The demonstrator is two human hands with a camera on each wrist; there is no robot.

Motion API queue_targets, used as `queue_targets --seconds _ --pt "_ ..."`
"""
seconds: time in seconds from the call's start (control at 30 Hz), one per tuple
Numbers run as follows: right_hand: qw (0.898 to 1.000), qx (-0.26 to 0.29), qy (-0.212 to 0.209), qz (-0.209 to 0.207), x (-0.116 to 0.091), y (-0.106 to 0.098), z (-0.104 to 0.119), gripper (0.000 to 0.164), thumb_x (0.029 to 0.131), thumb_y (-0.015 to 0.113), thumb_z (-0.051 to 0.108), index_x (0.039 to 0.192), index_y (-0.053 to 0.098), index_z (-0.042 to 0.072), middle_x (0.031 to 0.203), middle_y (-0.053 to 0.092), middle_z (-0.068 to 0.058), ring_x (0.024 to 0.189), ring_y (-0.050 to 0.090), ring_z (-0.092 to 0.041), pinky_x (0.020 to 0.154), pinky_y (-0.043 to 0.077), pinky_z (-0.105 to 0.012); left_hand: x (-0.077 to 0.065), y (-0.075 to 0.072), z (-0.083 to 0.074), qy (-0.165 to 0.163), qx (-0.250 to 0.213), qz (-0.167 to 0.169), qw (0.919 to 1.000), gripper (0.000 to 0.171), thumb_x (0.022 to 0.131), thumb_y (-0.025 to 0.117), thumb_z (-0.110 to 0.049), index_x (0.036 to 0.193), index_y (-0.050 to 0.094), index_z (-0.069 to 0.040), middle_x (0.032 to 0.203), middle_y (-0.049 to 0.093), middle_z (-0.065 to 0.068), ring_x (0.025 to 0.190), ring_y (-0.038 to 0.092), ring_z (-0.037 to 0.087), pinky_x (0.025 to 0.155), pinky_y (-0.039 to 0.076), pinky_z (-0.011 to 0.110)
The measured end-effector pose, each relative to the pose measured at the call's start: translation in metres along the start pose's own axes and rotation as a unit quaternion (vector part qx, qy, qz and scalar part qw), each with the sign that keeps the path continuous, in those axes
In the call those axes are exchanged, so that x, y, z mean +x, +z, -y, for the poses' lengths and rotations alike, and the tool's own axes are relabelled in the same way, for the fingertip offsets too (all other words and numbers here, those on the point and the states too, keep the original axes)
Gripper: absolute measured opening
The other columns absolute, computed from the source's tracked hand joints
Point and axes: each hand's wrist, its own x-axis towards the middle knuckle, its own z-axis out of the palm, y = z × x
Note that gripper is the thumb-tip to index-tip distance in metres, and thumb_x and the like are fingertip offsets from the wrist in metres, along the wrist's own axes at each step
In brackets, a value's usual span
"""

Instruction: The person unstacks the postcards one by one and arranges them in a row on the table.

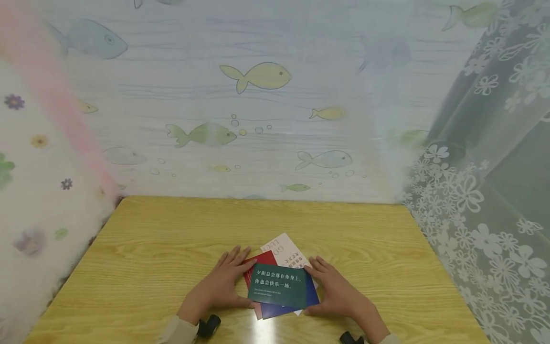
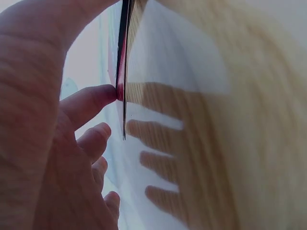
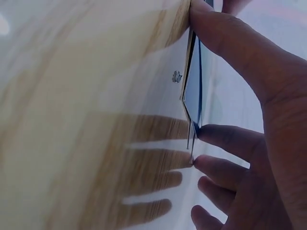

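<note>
The green card point(image 1: 279, 289) lies uppermost in a fanned stack at the near part of the bench point(image 1: 150, 239). Its two large lines of print are visible; the fine print beneath is too small to read.

Only portions of the lower cards are exposed. The red card point(image 1: 267, 258) shows at the upper left of the green card. The white card point(image 1: 285, 248) projects beyond its far edge, with lettering partly covered. The blue card point(image 1: 275, 312) shows along its near and right edges. A pink corner point(image 1: 258, 310) protrudes at its lower left; the remainder is concealed. The total number of cards cannot be determined.

The left hand point(image 1: 223, 283) is at the left of the green card, and the right hand point(image 1: 334, 287) is at its right. Both hands are unclenched, fingers extended, thumb and index finger touching the stack's edges; contact pressure cannot be determined.

In the wrist views, the stack appears edge-on and each thumb is cut off by the frame. Nearer the viewer than the green card, both sleeves point(image 1: 178, 331) and the right dark wrist device point(image 1: 350, 338) are cropped.
</note>
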Motion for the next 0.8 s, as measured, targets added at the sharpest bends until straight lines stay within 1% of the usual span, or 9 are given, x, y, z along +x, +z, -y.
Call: queue_targets --seconds 0.17,0.4,0.6,0.8 --pt "1.0 -0.011 -0.007 -0.003 0.0016 0.0022 -0.0017 0.103 0.07 0.088 0.055 0.149 0.05 0.001 0.161 0.037 -0.02 0.151 0.027 -0.044 0.116 0.034 -0.065 0.0011 -0.0002 0.0006 -0.009 0.015 0.004 0.9998 0.104 0.07 0.078 -0.07 0.153 0.048 -0.015 0.168 0.026 0.01 0.157 0.01 0.04 0.125 0.012 0.063" --pt "1.0 -0.004 -0.011 0.001 0.0024 0.0019 -0.0008 0.099 0.07 0.089 0.049 0.147 0.05 0.0 0.16 0.038 -0.021 0.152 0.026 -0.044 0.116 0.034 -0.064 0.0016 0.0004 0.0021 -0.004 0.027 0.003 0.9996 0.103 0.071 0.079 -0.069 0.153 0.049 -0.014 0.167 0.028 0.011 0.157 0.011 0.04 0.125 0.013 0.063" --pt "1.0 -0.007 -0.013 0.0 0.0023 0.0004 0.0017 0.097 0.069 0.089 0.045 0.146 0.051 -0.001 0.159 0.04 -0.02 0.151 0.028 -0.043 0.116 0.035 -0.063 0.0024 -0.0004 0.0016 -0.006 0.018 0.002 0.9998 0.104 0.069 0.082 -0.067 0.153 0.049 -0.014 0.167 0.028 0.011 0.157 0.013 0.039 0.125 0.013 0.062" --pt "1.0 -0.013 -0.015 -0.006 0.0013 -0.0007 0.0025 0.098 0.068 0.09 0.044 0.146 0.051 -0.001 0.159 0.041 -0.019 0.151 0.029 -0.042 0.116 0.036 -0.062 0.0034 0.001 0.0034 -0.003 0.011 0.005 0.9999 0.107 0.066 0.082 -0.07 0.152 0.05 -0.016 0.167 0.027 0.01 0.157 0.012 0.038 0.125 0.014 0.063"
